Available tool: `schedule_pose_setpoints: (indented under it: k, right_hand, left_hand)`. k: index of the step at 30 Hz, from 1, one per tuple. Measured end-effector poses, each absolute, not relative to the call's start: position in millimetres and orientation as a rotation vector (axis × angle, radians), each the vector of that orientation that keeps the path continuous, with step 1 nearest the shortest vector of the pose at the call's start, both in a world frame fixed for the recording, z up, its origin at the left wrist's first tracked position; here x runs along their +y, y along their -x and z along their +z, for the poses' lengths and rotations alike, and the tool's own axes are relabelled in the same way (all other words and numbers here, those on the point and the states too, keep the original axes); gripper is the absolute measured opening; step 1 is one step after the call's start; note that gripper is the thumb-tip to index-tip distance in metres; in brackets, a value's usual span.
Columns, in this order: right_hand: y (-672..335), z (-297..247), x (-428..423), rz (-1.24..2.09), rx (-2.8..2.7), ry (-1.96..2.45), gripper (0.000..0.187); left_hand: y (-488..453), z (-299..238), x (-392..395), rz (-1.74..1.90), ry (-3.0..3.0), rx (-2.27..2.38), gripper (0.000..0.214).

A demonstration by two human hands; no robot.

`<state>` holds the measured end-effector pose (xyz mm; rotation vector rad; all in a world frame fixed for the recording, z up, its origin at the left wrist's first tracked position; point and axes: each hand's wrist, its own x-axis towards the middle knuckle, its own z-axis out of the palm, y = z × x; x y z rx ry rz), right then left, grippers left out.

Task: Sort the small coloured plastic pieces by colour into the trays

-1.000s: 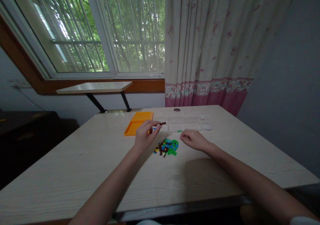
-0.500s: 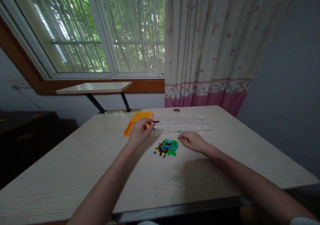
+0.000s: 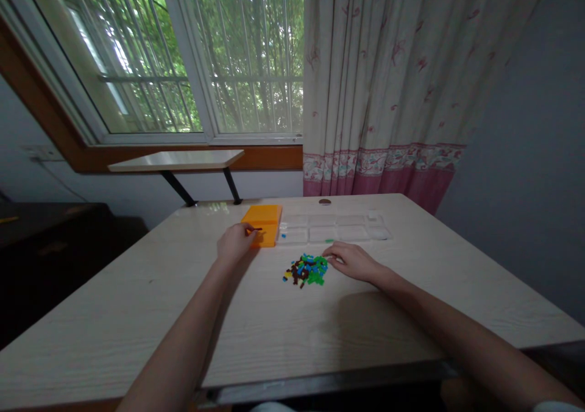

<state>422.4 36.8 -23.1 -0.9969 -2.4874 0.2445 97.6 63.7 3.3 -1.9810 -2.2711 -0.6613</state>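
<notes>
My left hand [image 3: 235,241] is closed in a pinch on a thin dark brown building brick [image 3: 257,229], holding it over the orange box [image 3: 267,214] at the back left. At the right edge of a loose pile of small building bricks [image 3: 305,270], my right hand [image 3: 351,259] has its fingers curled together. Whatever lies between those fingertips is too small to make out. Green, blue, brown and yellow pieces make up the pile. Behind it lies a clear plastic tray with compartments [image 3: 322,231]; a small blue brick [image 3: 284,236] is in its left front compartment.
A green brick [image 3: 329,241] lies by the tray's front edge. A dark oval spot [image 3: 325,202] shows near the table's back edge. At the back left a raised white shelf [image 3: 178,160] stands on black legs. Window and curtain [image 3: 384,95] are behind the table.
My left hand has moved left with the brown brick, from above the clear tray's left end to over the orange box. My right hand has barely shifted beside the pile.
</notes>
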Motion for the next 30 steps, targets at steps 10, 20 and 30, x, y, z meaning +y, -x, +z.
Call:
schedule_pose_setpoints:
  k: [10, 20, 30]
  right_hand:
    - [-424, -22, 38, 0.229, -2.483, 0.998, 0.015]
    - [-417, -13, 23, 0.168, -2.369, 0.708, 0.023]
    - [-416, -15, 21, 0.072, -2.303, 0.658, 0.021]
  left_hand:
    - [-142, 2, 51, -0.996, 2.188, -1.947, 0.022]
    - [-214, -18, 19, -1.519, 3.325, -1.782, 0.032]
    - [-219, -11, 14, -1.847, 3.357, -2.072, 0.039]
